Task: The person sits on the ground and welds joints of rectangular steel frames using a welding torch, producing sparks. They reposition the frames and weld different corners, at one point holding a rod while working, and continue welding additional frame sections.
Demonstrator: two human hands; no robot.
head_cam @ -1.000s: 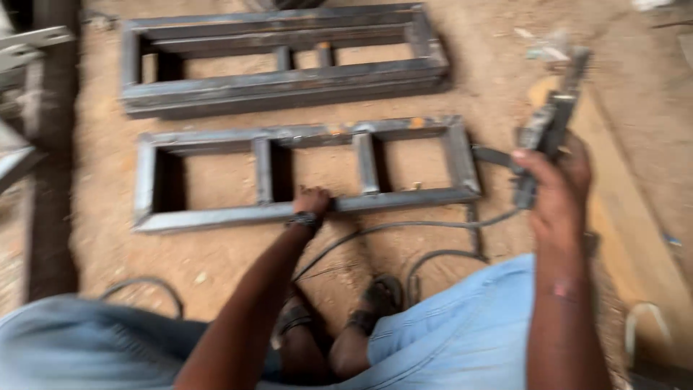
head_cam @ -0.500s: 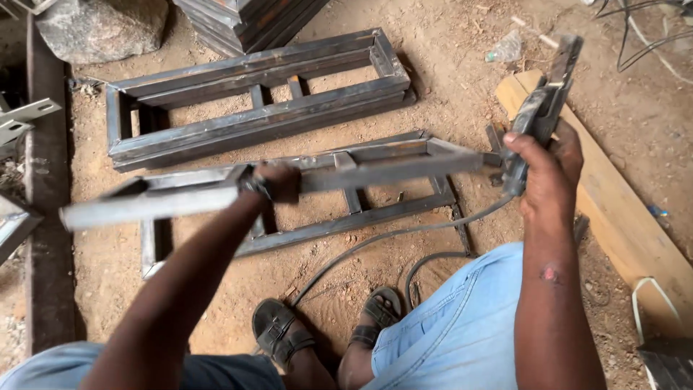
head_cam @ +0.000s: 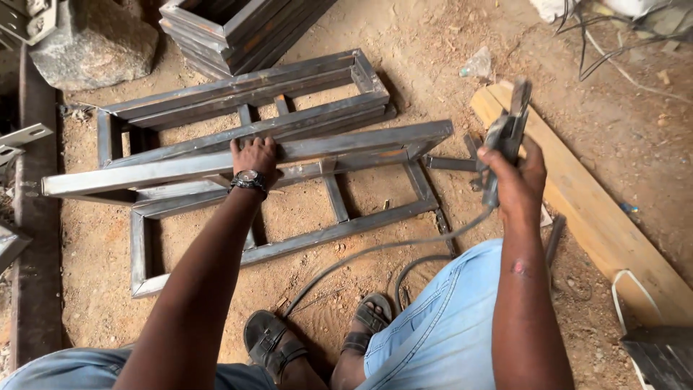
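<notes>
1. The left hand has its fingers curled over the raised upper rail of a grey rectangular steel frame, tilted up off the sandy dirt floor.
2. The right hand is fisted around a welding electrode holder, its cable trailing down.
3. A second, similar frame lies just behind; a wooden plank lies at right and a rough stone at upper left.

Stacked frames cut off by top edge, rock cropped at top, plank partly covered by right hand, cable hidden behind knee, dark object truncated at corner.
</notes>
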